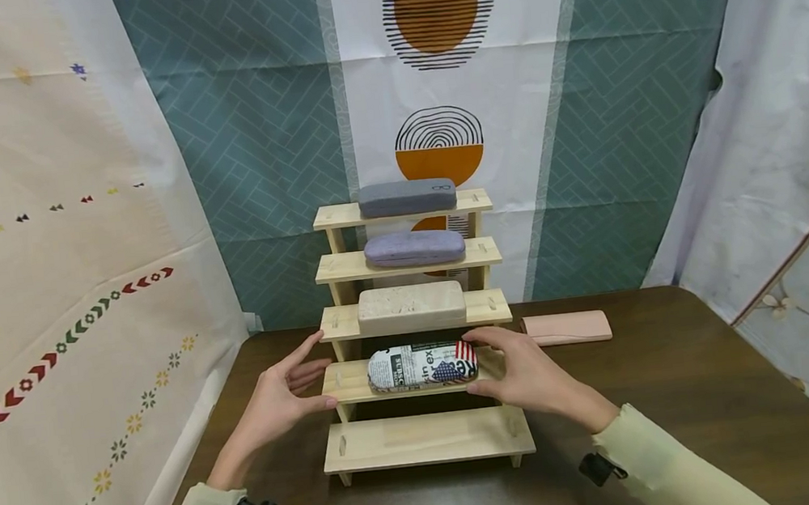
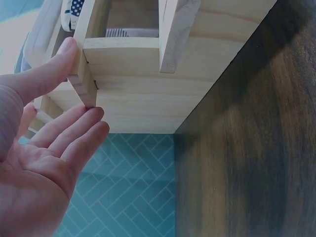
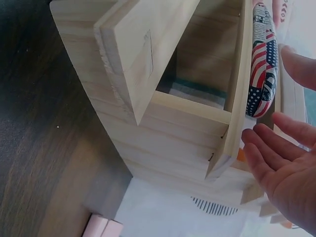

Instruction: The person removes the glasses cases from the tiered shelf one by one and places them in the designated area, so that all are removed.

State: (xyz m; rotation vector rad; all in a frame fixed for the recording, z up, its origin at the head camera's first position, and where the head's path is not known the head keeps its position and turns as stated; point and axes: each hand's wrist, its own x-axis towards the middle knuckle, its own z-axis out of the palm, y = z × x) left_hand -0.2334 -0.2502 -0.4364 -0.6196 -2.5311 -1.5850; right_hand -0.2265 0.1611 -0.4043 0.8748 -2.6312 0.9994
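A glasses case [image 1: 423,366] with newspaper and flag print lies on the second-lowest step of a wooden tiered stand [image 1: 427,439]. My left hand [image 1: 282,390] is at the left end of that step; in the left wrist view its thumb and fairly straight fingertips touch the board's end. On the other side, my right hand [image 1: 526,371] has thumb and fingers spread around the case's right end. The right wrist view shows the printed case [image 3: 263,69] between thumb and fingers, with a gap to them.
Higher steps hold a cream case [image 1: 411,307], a lavender case [image 1: 415,248] and a grey-blue case [image 1: 407,197], one each. A pink case [image 1: 567,328] lies on the dark wooden table [image 1: 653,407], right of the stand. Patterned curtains [image 1: 254,137] hang behind and at both sides.
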